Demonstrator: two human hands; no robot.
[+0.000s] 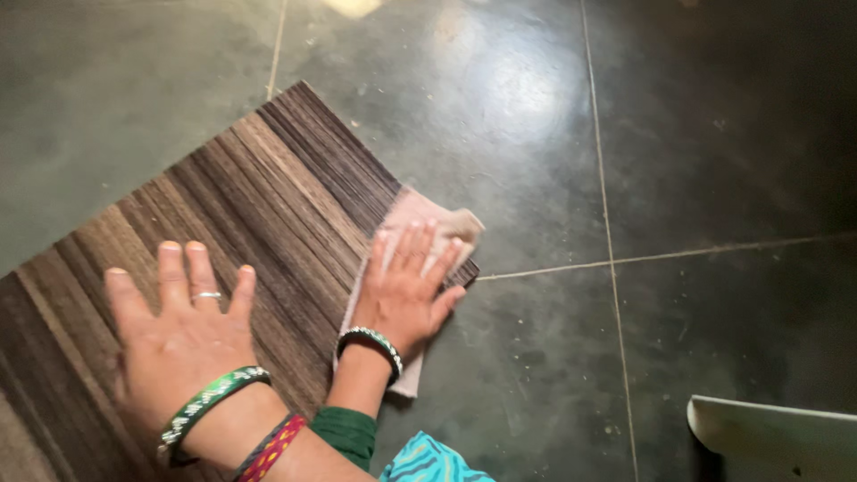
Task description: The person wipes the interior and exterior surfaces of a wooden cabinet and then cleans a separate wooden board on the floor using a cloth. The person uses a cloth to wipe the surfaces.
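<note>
The right hand [406,286] presses a pale pink cloth [420,228] flat-palmed, grip released, on the striped brown laminate board's [259,196] far edge, the left hand [178,335] splayed open steadying it, most board surface seemingly left to wipe.

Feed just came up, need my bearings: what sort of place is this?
Probably an indoor room, work done at floor level: dark tiled floor with pale joints, a wood-grain board lying on it, and a cloth under the right hand.

A board [205,268] with a striped wood-grain face in dark and light brown lies flat on the floor, set at a slant, one corner pointing away. A pale pink cloth [420,223], crumpled and partly folded, lies over the board's right edge, part on the wood, part hanging past it.
</note>
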